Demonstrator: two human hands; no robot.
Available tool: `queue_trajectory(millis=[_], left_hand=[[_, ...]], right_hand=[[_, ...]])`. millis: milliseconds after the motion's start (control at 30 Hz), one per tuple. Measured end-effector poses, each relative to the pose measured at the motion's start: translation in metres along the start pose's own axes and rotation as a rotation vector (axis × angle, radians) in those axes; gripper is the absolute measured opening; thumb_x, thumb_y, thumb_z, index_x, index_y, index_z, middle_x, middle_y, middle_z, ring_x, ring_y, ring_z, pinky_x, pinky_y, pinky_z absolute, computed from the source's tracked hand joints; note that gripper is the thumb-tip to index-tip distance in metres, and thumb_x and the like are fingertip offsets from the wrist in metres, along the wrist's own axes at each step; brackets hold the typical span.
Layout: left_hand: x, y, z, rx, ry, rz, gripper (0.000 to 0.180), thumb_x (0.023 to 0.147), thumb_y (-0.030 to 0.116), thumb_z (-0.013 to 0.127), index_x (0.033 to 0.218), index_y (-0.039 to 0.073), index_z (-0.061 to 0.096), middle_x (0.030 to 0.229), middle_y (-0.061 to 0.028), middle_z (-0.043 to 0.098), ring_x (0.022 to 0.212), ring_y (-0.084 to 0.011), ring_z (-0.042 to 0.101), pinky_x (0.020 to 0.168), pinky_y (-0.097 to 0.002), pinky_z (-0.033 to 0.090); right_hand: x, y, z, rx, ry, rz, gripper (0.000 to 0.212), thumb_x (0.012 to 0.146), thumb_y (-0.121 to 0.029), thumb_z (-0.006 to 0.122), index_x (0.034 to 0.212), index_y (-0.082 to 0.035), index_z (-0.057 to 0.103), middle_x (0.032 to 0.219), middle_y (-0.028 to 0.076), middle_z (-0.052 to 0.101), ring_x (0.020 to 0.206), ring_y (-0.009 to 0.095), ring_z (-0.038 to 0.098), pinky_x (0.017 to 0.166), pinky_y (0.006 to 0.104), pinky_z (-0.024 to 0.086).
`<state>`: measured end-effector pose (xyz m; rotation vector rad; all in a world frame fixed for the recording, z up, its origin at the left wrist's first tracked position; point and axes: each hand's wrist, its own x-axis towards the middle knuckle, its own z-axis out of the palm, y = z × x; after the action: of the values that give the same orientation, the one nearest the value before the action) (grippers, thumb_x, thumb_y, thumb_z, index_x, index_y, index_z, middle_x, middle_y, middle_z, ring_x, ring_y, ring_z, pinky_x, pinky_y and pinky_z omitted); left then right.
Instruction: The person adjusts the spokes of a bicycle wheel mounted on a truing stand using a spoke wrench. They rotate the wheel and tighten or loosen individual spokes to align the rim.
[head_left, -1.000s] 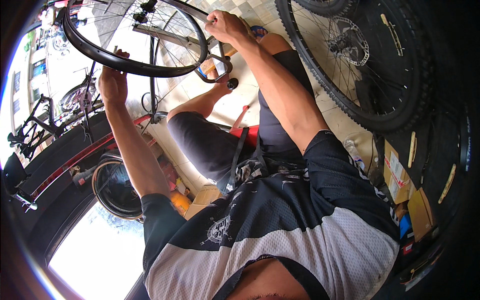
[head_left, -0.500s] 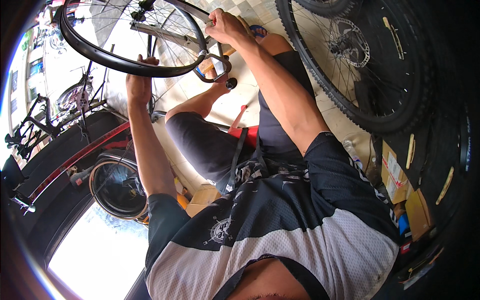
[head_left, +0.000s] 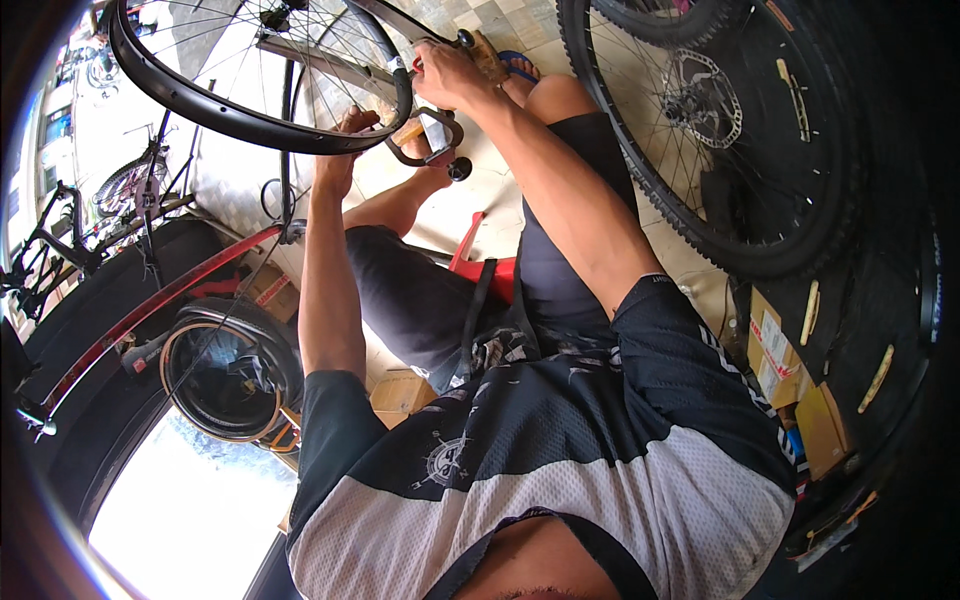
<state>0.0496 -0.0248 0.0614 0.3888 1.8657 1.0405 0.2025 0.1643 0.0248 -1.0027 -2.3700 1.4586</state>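
Observation:
A bare black bicycle wheel (head_left: 215, 118) without a tyre sits in a metal truing stand (head_left: 325, 60) at the upper left, spokes running to its hub (head_left: 280, 14). My left hand (head_left: 340, 150) is at the near part of the rim, its fingers curled over the inner side and the palm below. Beside the rim's right edge, my right hand (head_left: 450, 76) is closed round a small red tool (head_left: 417, 63), mostly covered by the fingers. The stand's curved caliper (head_left: 428, 138) with a black knob (head_left: 459, 168) lies between my hands.
To the right stands a large knobby-tyred wheel (head_left: 640, 170) with a disc rotor. Cardboard boxes (head_left: 780, 345) lie lower right. At left are a red bar (head_left: 150, 310), stacked tyres (head_left: 225, 370) and bicycle frames (head_left: 60, 240). A red stool (head_left: 500, 275) shows between my legs.
My left hand has shifted right along the rim, nearer the caliper. The right hand stays beside the rim's right edge, slightly lower. The whole view has shifted a little.

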Motion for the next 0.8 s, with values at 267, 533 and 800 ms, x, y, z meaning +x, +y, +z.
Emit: queue_trajectory(millis=[267,533,800], left_hand=[[0.017,-0.015,0.005,-0.106,0.025,-0.025,0.065,0.095,0.055,0.06,0.121,-0.005,0.064,0.121,-0.0163,0.066,0.108,-0.023,0.061,0.097,-0.0352,0.047],[0.026,-0.027,0.004,-0.225,0.011,0.04,0.049,0.097,0.044,0.062,0.111,-0.002,0.069,0.106,-0.0115,0.071,0.095,-0.0171,0.064,0.085,-0.0296,0.051],[0.032,-0.034,0.002,-0.273,0.062,0.072,0.035,0.094,0.033,0.069,0.11,0.003,0.061,0.1,-0.0108,0.072,0.09,-0.0165,0.068,0.079,-0.0291,0.051]], right_hand=[[0.001,0.003,0.017,-0.002,-0.116,-0.027,0.042,0.083,-0.021,0.07,0.12,-0.004,0.06,0.101,0.016,0.07,0.098,0.034,0.067,0.088,0.0416,0.052],[0.01,0.004,0.031,0.166,-0.128,0.017,0.036,0.087,-0.023,0.068,0.118,-0.007,0.063,0.106,0.012,0.07,0.095,0.026,0.068,0.084,0.0379,0.052],[0.021,0.014,0.048,0.203,-0.086,0.059,0.026,0.09,-0.023,0.066,0.108,-0.005,0.066,0.097,0.011,0.073,0.086,0.023,0.069,0.079,0.0351,0.052]])
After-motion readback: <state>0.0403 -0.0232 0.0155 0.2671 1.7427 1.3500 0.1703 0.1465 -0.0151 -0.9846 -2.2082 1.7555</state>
